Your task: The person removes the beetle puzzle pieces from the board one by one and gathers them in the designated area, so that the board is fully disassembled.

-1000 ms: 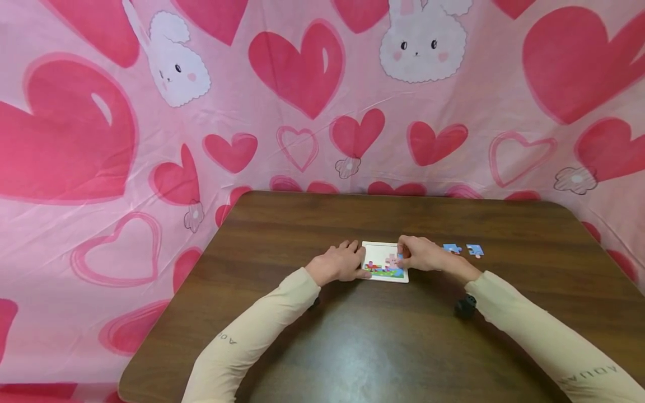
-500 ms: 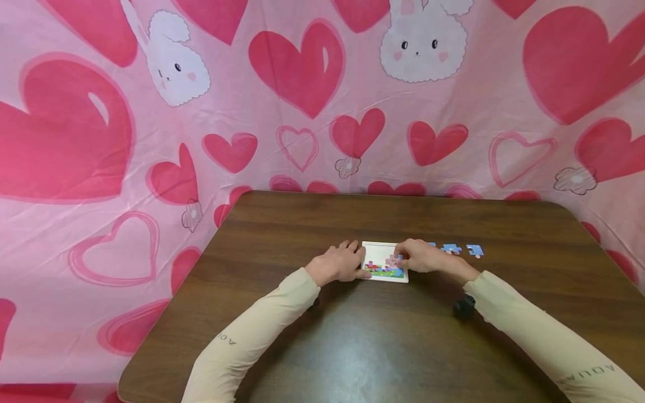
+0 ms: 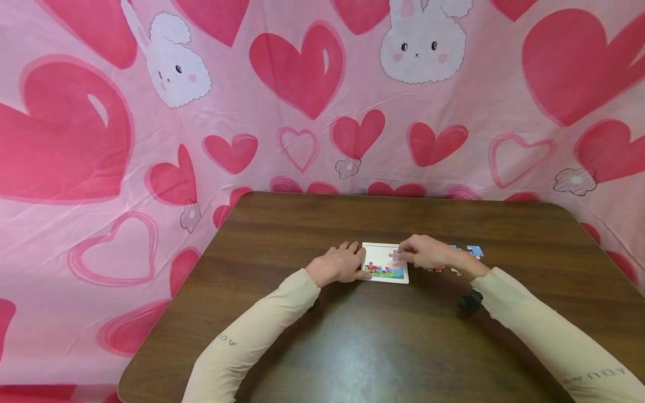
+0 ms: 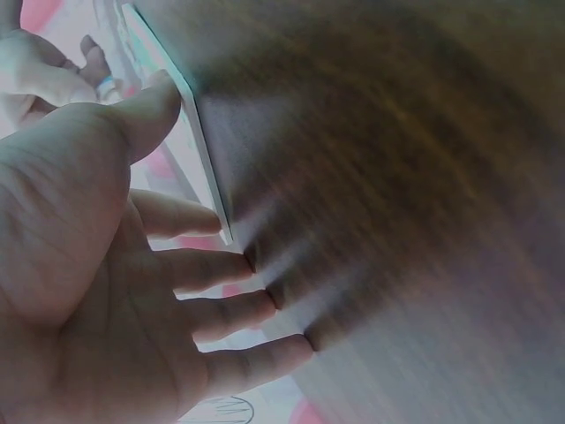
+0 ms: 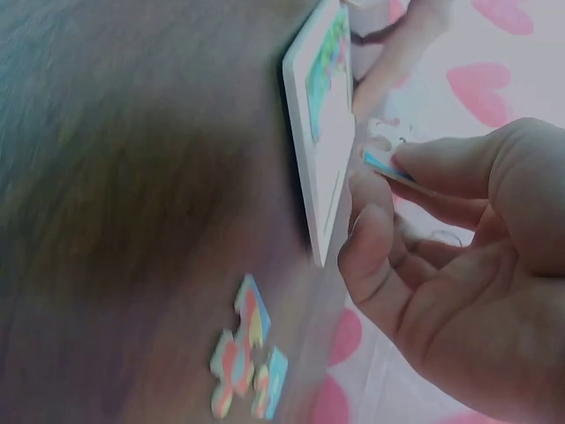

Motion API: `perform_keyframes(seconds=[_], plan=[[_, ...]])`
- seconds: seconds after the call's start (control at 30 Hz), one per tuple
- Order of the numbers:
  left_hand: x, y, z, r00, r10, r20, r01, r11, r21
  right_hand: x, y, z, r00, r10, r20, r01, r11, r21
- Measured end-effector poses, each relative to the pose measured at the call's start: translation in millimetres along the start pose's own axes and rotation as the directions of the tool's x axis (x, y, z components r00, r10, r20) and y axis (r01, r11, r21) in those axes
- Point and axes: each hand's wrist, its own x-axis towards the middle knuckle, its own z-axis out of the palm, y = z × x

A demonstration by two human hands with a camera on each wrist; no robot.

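In the head view, my left hand point(image 3: 340, 263) lies at the left side of a white-framed jigsaw board point(image 3: 377, 253). The left wrist view shows its fingers spread and fairly straight, three fingertips down on the tabletop, with the thumb and index finger at the board's edge point(image 4: 196, 132). My right hand point(image 3: 423, 252) pinches a pink and blue puzzle piece point(image 5: 386, 132) between thumb and fingers, over the board's right part. A picture strip of green, red and blue fills the board's lower part, while white backing shows above it.
Several loose puzzle pieces point(image 5: 232, 364) lie on the brown wooden table point(image 3: 322, 224) to the right of the board, partly hidden by the right forearm in the head view. A pink cloth point(image 3: 302, 162) with hearts and rabbits hangs behind the table.
The pink and blue piece has come up off the lower right of the picture in my right hand's pinch. That hand has shifted slightly right and away. My left hand stays put.
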Motion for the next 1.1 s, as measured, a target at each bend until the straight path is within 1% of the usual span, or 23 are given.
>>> perform_keyframes(seconds=[0.13,0.27,0.53,0.67,0.9,1.1], plan=[[0.0,-1.6,0.4,1.0,-0.002,0.005,0.002,1.0,-0.005,-8.9,4.2,-8.5,1.0,-0.001,0.001,0.001,1.0,0.024],[-0.1,-2.2,0.4,1.0,0.001,0.012,-0.001,1.0,-0.005,-17.6,10.9,-15.1,1.0,-0.012,-0.027,0.012,1.0,0.022],[-0.6,-1.5,-0.2,1.0,0.002,0.017,-0.002,1.0,-0.002,-38.2,28.8,-26.6,0.998,0.04,-0.056,-0.036,0.997,0.072],[-2.3,-0.8,-1.4,1.0,0.0,0.016,0.0,1.0,0.001,-48.3,38.4,-30.9,0.997,0.047,-0.065,-0.043,0.996,0.073],[-1.4,-0.7,-0.4,1.0,0.006,0.013,-0.006,1.0,0.003,-68.6,50.8,-38.5,0.997,0.073,-0.034,-0.07,0.993,0.097],[-0.2,-0.8,1.5,1.0,0.007,0.004,-0.007,1.0,0.012,-85.2,64.3,-43.2,0.997,0.079,0.003,-0.079,0.992,0.103]])
